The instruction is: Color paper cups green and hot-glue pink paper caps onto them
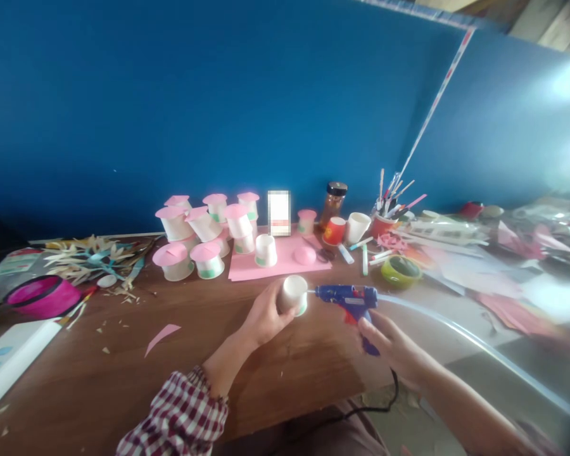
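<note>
My left hand (265, 318) is wrapped round a white paper cup (295, 288) that stands bottom up, just above or on the brown table; which of the two I cannot tell. In my right hand (389, 342) is a blue glue gun (344, 296) with a red trigger. Its nozzle points left and meets the cup's side near the top edge. A long clear glue stick (449, 326) trails from the gun's back, and a black cord hangs below.
Paper cups with pink cone tops (209, 256) stand stacked at the back left. Behind my hands, pink sheets (247, 271) carry another white cup (265, 251) and a pink paper cone (304, 254). Pens, a green bowl (401, 271) and paper scraps crowd the right.
</note>
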The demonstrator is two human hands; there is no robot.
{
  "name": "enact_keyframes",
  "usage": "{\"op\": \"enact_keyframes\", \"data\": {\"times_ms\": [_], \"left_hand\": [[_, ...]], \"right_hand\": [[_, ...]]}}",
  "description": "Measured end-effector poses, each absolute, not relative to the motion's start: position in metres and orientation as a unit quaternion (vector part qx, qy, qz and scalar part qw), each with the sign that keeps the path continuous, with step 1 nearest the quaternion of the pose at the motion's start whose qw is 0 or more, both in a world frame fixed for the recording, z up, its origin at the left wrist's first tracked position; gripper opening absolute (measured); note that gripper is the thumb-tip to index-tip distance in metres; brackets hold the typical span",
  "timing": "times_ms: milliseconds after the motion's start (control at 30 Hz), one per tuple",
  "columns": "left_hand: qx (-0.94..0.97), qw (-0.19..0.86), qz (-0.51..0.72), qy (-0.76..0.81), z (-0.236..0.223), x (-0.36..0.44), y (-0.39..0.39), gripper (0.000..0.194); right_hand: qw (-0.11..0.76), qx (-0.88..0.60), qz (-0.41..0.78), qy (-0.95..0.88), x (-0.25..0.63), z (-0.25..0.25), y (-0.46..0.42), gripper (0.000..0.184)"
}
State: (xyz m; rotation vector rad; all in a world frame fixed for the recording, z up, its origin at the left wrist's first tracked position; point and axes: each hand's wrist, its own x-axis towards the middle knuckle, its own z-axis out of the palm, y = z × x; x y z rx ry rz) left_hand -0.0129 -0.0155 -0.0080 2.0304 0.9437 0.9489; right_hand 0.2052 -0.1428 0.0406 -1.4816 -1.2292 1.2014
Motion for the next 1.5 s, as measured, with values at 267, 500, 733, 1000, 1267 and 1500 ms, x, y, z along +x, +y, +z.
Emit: {"op": "enact_keyframes", "data": {"times_ms": [267,500,733,1000,1267,1500], "left_hand": [[0.785,0.341,0.366,0.365,-0.007,-0.013,-0.015,0.050],[0.787,0.338,0.365,0.365,-0.005,-0.013,-0.016,0.049],[0.784,0.339,0.363,0.372,-0.006,-0.013,-0.016,0.049],[0.785,0.347,0.360,0.367,-0.005,-0.012,-0.016,0.049],[0.783,0.348,0.360,0.370,-0.005,-0.013,-0.017,0.049],[0.784,0.346,0.363,0.367,-0.004,-0.013,-0.016,0.049]], "right_hand": [[0.388,-0.605,0.477,-0.506,0.211,0.041,-0.141,0.042],[0.424,-0.602,0.460,-0.496,0.209,0.042,-0.138,0.035],[0.403,-0.612,0.448,-0.513,0.213,0.037,-0.137,0.038],[0.390,-0.637,0.446,-0.493,0.215,0.033,-0.140,0.038],[0.356,-0.649,0.434,-0.514,0.219,0.032,-0.140,0.037],[0.360,-0.663,0.425,-0.500,0.222,0.030,-0.138,0.040]]}}
